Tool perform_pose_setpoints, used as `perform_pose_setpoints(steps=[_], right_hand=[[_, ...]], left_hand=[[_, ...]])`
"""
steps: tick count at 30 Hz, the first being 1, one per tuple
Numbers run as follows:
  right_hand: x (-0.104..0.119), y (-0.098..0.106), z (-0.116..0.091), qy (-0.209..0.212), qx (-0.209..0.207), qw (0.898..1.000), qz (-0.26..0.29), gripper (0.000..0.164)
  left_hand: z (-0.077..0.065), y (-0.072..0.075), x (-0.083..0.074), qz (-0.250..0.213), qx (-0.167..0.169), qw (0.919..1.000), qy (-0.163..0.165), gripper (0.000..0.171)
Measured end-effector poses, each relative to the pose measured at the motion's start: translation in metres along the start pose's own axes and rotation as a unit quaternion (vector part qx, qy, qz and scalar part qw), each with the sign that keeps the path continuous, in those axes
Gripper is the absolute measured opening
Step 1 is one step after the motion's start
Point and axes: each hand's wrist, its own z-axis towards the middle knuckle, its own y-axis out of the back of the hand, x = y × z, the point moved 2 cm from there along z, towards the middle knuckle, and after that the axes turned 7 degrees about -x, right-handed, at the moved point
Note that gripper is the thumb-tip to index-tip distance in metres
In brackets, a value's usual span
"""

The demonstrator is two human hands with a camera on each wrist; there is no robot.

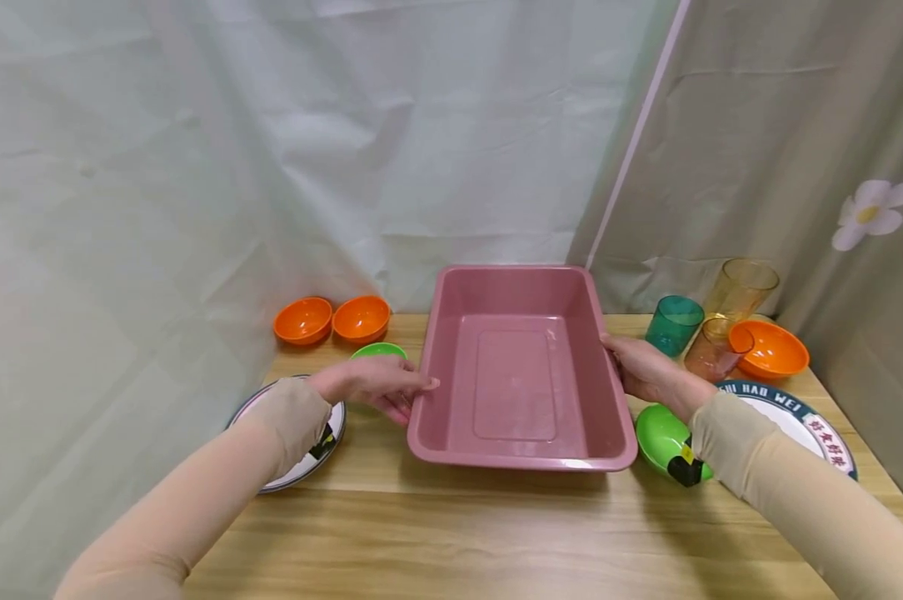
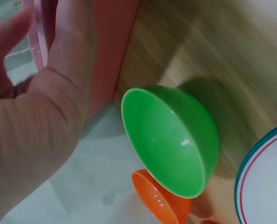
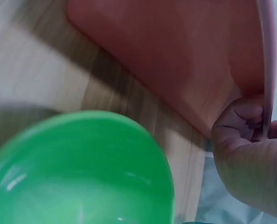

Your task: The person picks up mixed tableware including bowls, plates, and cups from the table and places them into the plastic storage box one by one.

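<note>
A pink rectangular tub (image 1: 522, 375) stands empty in the middle of the wooden table (image 1: 451, 533). My left hand (image 1: 417, 397) grips its left rim, thumb over the edge and fingers outside; the left wrist view shows that hand (image 2: 40, 88) against the tub wall (image 2: 115, 42). My right hand (image 1: 618, 367) grips the right rim. In the right wrist view its fingers (image 3: 243, 121) curl under the tub's lip (image 3: 176, 51). Whether the tub is lifted off the table I cannot tell.
At the back left are two orange bowls (image 1: 302, 321) (image 1: 361, 318), a green bowl (image 1: 378, 350) (image 2: 171, 140) and a plate (image 1: 324, 450). To the right lie a green bowl (image 1: 657, 437) (image 3: 78, 172), a printed plate (image 1: 796, 417), three plastic cups (image 1: 673, 325) and an orange bowl (image 1: 770, 350). Curtains close the back.
</note>
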Motion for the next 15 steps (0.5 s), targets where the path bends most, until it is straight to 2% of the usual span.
perform_pose_setpoints(steps=[4, 7, 9, 12, 14, 15], right_hand=[[0.003, -0.001, -0.005, 0.015, -0.032, 0.998, -0.057, 0.043], [0.006, -0.004, -0.007, 0.051, -0.066, 0.988, -0.132, 0.053], [0.007, -0.006, -0.007, 0.090, -0.097, 0.969, -0.210, 0.061], [0.008, -0.011, -0.006, 0.166, -0.121, 0.926, -0.317, 0.068], [0.006, -0.013, -0.005, 0.206, -0.129, 0.895, -0.373, 0.067], [0.006, -0.015, -0.005, 0.222, -0.129, 0.884, -0.391, 0.065]], left_hand=[[0.014, 0.000, -0.008, 0.018, -0.090, 0.9948, -0.044, 0.078], [0.027, -0.005, -0.011, 0.058, -0.152, 0.9831, -0.084, 0.086], [0.034, -0.009, -0.012, 0.095, -0.184, 0.9722, -0.110, 0.081], [0.041, -0.015, -0.014, 0.180, -0.221, 0.9478, -0.143, 0.075], [0.044, -0.018, -0.014, 0.227, -0.235, 0.9339, -0.146, 0.075], [0.046, -0.019, -0.014, 0.247, -0.237, 0.9282, -0.145, 0.075]])
